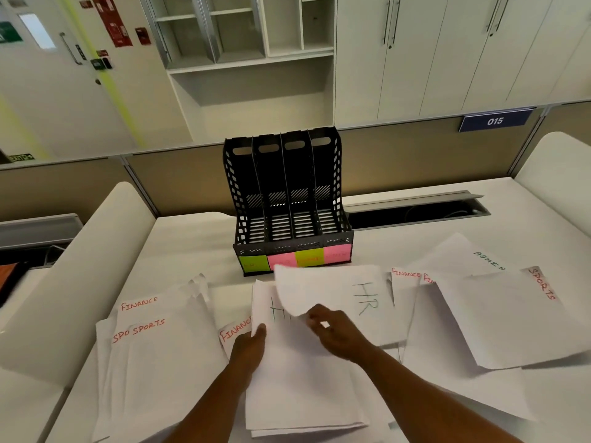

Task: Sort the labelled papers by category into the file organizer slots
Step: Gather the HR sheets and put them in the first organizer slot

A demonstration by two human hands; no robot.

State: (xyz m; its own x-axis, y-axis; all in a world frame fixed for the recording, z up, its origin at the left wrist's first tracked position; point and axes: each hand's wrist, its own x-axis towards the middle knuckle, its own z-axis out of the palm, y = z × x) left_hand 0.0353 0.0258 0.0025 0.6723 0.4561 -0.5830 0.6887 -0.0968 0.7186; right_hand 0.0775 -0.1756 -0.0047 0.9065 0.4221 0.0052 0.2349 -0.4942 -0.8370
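A black file organizer (287,199) with four empty slots stands at the back of the desk, with green and pink sticky labels on its front. White papers lie spread in front of it. My right hand (335,330) pinches the curled edge of a sheet marked HR (339,292), lifted off a small stack (294,378). My left hand (249,346) holds that stack's left edge, thumb on top. To the left lie papers marked FINANCE (140,303) and SPORTS (150,359). Sheets marked FINANCE (405,289), ADMIN (457,254) and SPORTS (511,314) lie on the right.
A white desk (192,238) carries everything, with an open cable trough (415,212) behind the organizer on the right. Low rounded dividers (80,266) flank the desk on both sides. Cabinets and open shelves stand beyond the partition.
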